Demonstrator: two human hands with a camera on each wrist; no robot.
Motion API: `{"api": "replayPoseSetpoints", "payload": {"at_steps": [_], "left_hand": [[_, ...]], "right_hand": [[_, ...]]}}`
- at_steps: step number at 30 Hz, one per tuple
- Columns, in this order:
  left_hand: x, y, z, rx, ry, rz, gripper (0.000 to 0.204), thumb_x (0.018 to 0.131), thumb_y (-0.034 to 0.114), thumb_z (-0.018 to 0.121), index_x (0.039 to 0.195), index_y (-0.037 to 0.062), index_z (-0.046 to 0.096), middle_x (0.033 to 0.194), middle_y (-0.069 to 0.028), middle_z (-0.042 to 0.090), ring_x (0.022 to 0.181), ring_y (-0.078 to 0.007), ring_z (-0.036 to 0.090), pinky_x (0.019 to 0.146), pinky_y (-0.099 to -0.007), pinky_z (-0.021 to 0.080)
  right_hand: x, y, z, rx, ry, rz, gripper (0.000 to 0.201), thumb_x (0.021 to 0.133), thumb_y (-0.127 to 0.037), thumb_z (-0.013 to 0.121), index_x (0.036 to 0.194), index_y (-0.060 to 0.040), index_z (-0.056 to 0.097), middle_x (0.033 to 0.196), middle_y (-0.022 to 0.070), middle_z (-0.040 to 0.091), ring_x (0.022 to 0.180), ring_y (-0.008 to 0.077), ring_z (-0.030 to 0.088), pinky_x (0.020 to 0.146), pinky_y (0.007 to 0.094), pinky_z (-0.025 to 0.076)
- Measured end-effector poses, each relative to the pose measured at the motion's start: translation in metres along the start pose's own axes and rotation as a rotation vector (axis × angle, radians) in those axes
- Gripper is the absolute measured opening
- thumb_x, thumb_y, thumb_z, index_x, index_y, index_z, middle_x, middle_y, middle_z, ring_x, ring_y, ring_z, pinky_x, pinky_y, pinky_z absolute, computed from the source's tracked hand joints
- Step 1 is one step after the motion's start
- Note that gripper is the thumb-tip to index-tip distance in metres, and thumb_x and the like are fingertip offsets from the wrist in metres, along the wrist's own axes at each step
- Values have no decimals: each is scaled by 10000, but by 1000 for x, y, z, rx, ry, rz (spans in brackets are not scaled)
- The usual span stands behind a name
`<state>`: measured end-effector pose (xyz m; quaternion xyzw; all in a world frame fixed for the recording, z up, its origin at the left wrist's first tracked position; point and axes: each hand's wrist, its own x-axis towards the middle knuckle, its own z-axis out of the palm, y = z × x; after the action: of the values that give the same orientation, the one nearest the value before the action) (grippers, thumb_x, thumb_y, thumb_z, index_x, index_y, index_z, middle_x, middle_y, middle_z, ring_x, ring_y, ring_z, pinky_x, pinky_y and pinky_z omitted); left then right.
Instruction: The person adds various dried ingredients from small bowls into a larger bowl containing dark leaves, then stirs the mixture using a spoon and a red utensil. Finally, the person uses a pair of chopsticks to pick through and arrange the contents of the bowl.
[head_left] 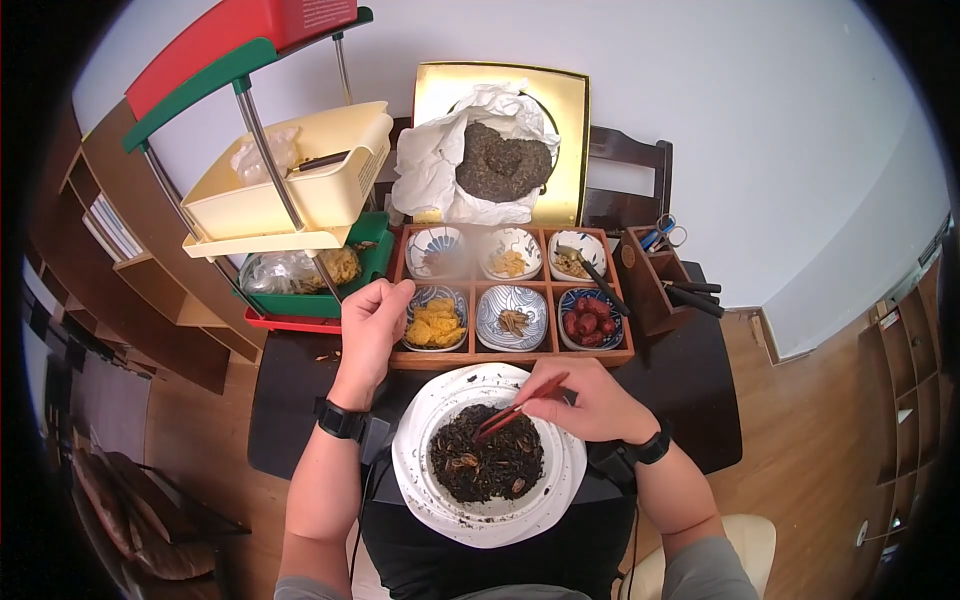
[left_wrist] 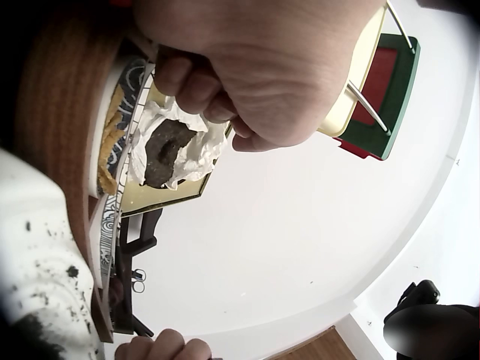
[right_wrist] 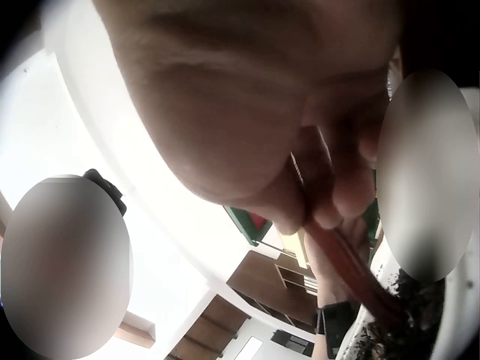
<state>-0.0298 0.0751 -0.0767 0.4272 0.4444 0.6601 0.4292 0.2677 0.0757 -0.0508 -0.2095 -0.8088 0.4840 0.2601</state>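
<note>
In the head view my right hand (head_left: pixel 575 398) grips reddish-brown wooden tweezers (head_left: pixel 540 398). Their tips reach into dark loose tea leaves (head_left: pixel 485 455) with a few brown curled bits among them. These leaves fill the middle of a wide-rimmed white bowl (head_left: pixel 412 470). The right wrist view shows the tweezers (right_wrist: pixel 352 274) slanting down into the leaves. My left hand (head_left: pixel 372 325) is raised by the left side of a wooden compartment tray (head_left: pixel 545 357), its fingers curled in with nothing visible in them. Next to it is a small dish of yellow dried flowers (head_left: pixel 435 323).
The tray's other dishes hold red dates (head_left: pixel 588 322), brown pieces (head_left: pixel 513 322) and pale yellow bits (head_left: pixel 510 263). Behind stands a gold box (head_left: pixel 570 120) with a dark tea cake (head_left: pixel 500 165) in white paper. A tiered rack (head_left: pixel 262 240) rises at left, a wooden tool holder (head_left: pixel 650 285) at right.
</note>
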Motion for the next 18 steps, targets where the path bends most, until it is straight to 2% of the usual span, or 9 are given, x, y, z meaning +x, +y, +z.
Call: {"api": "replayPoseSetpoints", "payload": {"at_steps": [5,11,18], "left_hand": [[0,1,0,-1,0,-3,390,1001,139,656,652,127,483,566,88,421,486,-9,308,450,-226,217],[-1,1,0,6,-1,-1,394,1002,139,655,647,126,482,567,89,422,488,-9,306,451,-226,218],[0,1,0,4,-2,0,392,1002,133,653,649,126,482,567,89,423,489,-8,307,450,-225,218]], "right_hand": [[-1,6,-4,-24,159,-69,115,958,-114,692,1035,-29,694,904,48,668,777,110,618,681,248,481],[-2,5,-4,98,56,-9,115,957,-101,683,1049,-33,689,941,45,643,807,108,607,703,244,473],[0,8,2,67,-85,-19,133,948,-55,670,1079,-33,686,969,47,646,834,121,609,715,257,483]]}}
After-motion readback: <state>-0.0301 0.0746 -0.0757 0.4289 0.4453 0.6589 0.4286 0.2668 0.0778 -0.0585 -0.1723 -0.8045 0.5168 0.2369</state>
